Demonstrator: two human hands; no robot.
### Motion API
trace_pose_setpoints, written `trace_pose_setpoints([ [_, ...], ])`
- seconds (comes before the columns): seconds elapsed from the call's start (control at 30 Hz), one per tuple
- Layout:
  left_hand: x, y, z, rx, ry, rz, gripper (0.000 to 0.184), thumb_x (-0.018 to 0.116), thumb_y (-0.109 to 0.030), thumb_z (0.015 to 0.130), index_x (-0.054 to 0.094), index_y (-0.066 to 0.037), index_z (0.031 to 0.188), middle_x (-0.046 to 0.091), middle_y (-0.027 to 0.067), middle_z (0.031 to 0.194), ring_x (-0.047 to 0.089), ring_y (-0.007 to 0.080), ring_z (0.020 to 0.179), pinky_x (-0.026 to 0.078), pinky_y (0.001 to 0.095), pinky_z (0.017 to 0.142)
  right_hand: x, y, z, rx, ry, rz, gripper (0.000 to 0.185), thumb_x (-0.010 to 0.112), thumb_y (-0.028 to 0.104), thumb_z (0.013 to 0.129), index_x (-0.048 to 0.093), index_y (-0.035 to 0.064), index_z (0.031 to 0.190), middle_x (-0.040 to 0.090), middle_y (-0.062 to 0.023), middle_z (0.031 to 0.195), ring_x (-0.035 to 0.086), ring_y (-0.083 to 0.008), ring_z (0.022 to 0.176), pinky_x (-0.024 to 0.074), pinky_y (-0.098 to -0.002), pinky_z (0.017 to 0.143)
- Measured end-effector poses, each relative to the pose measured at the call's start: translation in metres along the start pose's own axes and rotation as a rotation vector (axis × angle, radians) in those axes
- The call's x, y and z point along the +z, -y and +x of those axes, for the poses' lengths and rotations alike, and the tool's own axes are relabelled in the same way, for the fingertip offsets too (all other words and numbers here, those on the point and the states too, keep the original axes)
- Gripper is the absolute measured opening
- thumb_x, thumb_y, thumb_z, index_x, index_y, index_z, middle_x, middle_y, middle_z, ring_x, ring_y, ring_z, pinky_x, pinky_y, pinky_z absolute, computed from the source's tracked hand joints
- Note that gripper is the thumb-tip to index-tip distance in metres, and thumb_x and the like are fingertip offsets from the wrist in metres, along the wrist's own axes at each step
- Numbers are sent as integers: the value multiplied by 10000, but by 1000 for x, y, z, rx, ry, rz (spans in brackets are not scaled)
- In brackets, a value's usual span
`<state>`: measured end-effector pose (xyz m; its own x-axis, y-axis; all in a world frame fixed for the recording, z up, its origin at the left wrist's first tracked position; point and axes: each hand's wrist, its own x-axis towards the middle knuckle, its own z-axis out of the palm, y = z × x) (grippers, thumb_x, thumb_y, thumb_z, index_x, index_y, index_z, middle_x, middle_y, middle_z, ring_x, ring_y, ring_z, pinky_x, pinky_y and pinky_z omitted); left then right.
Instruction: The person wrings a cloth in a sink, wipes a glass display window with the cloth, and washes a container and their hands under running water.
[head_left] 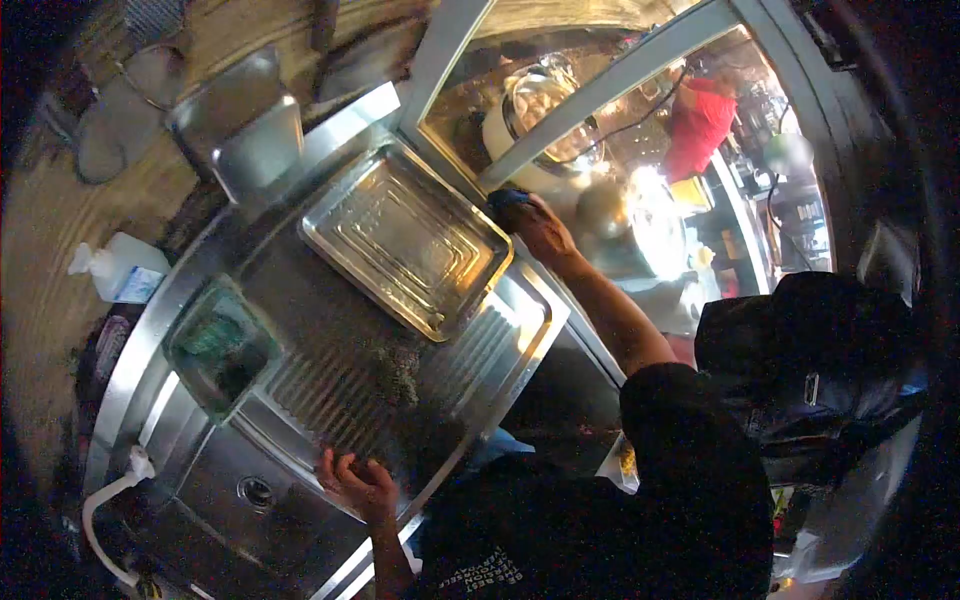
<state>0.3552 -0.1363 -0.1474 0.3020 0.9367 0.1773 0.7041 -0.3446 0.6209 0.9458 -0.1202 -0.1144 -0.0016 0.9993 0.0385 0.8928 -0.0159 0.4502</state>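
Observation:
My right hand (545, 232) reaches out to the frame below the glass window, fingers closed around a dark blue cloth or sponge (510, 198). It presses close beside the corner of a shallow metal tray (400, 235), which lies on the steel drainboard (330, 395). My left hand (355, 485) hovers near the sink's edge, its fingers apart and nothing in them. Between the tray and my left hand, a clump like a steel wool scrubber (395, 372) sits on the ridged drainboard.
A greenish clear container (220, 350) stands at the sink's far side. The sink basin (215, 470) has a white curved faucet (95, 510). A white bottle (130, 268) and metal pans (240, 120) are by the wooden wall. Beyond the window (570, 110) are pots and red cloth.

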Motion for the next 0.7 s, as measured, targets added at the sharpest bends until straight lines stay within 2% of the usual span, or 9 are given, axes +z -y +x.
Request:
trace_pose_setpoints([
  [0.07,-4,-2,-1,4,33,39,301,619,-269,929,558,-36,1110,484,209,1405,411,450,1338,349,610,1095,-42,-8,-8,209,-26,-60,520,536,181,954,506,100,1467,590,-101,1430,452,-289,1403,215,-436,1257],
  [0.13,-4,-2,-5,-5,33,73,319,617,-290,936,554,-47,1133,493,218,1407,431,437,1329,349,594,1109,-90,-30,0,669,130,-47,604,534,90,893,486,124,1494,488,-119,1531,457,-307,1384,193,-531,1238],
  [0.17,-5,-1,-5,-7,41,92,328,616,-301,940,552,-52,1145,497,223,1408,441,431,1325,349,586,1117,-95,-53,2,642,-321,-255,677,541,70,870,423,102,1536,448,-154,1558,376,-338,1452,180,-597,1222],
  [0.23,-7,-7,2,26,18,93,322,613,-293,939,553,-53,1145,499,222,1407,439,432,1330,347,585,1121,-185,-75,28,804,-530,-329,773,593,164,840,355,66,1569,238,-219,1658,194,-483,1516,131,-680,1197],
  [0.3,-7,-10,4,28,17,87,320,613,-286,938,553,-50,1145,502,221,1405,439,433,1331,345,586,1122,-220,-85,44,679,-746,-300,784,574,79,812,346,37,1561,279,-224,1642,197,-466,1521,167,-607,1228],
  [0.43,-3,-6,2,23,28,99,321,625,-266,928,553,-38,1141,505,219,1400,440,432,1330,348,586,1121,-93,-95,29,443,-458,-124,703,548,64,858,372,17,1537,423,-253,1539,345,-393,1463,300,-481,1205],
  [0.53,-2,-1,0,26,20,75,328,642,-266,916,556,-37,1135,502,216,1402,436,432,1331,347,583,1119,21,-39,-16,218,56,103,565,476,85,935,418,15,1492,529,-243,1443,463,-398,1373,365,-459,1177],
  [0.63,1,-2,5,-14,14,10,321,647,-265,916,556,-38,1123,499,212,1381,442,427,1314,359,582,1090,-10,6,-43,208,133,677,489,458,85,970,472,25,1455,569,-228,1411,508,-382,1343,354,-430,1194],
  [0.7,-3,-4,3,-29,20,-4,317,651,-258,913,556,-37,1119,498,210,1371,445,422,1306,365,582,1077,-64,35,-63,459,144,1253,458,491,82,967,524,36,1421,591,-203,1392,527,-362,1327,342,-421,1202],
])
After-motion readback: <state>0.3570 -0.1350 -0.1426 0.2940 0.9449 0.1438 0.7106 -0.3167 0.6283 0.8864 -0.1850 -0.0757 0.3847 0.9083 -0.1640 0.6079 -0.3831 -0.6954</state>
